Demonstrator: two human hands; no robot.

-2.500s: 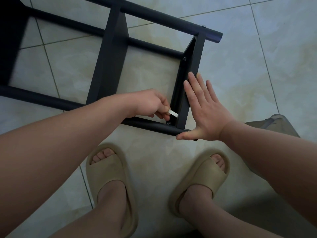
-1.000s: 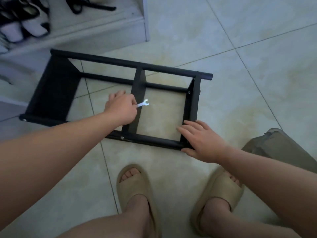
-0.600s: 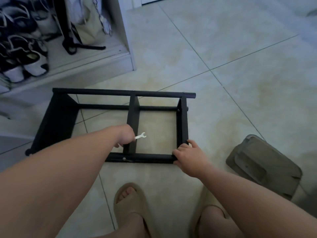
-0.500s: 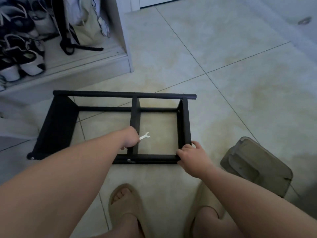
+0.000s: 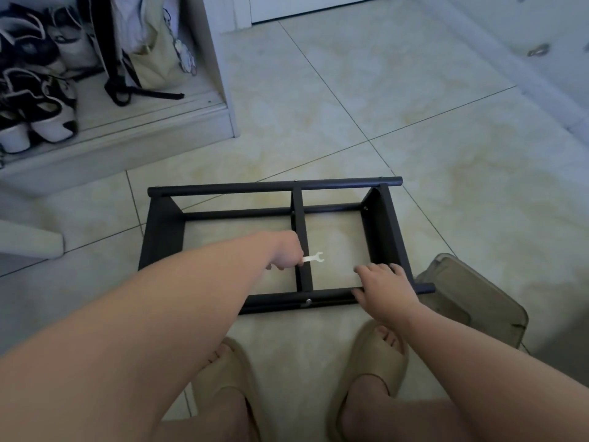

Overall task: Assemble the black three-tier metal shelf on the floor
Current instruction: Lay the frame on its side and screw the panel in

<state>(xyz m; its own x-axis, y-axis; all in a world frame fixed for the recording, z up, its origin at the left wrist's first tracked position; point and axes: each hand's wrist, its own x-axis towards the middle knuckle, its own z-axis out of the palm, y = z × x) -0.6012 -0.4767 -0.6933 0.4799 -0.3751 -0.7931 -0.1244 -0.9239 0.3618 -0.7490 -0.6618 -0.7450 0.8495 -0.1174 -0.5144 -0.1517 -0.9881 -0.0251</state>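
Lying sideways, shelf (image 5: 385, 228) gripped at near corner by right hand (image 5: 384, 287); wrench (image 5: 314, 258) pinched by left hand (image 5: 283, 254) over shelf middle. One-corner lift: joints likely strained, wrench dropped.

Dim, bluish indoor light; the glossy pale floor tiles (image 5: 366, 100) look brightest toward the upper middle, with a soft shadow at lower right. The small flat metal spanner (image 5: 314, 258) glares white. Wide-angle bending curves the tile seams; the bottom edge is soft
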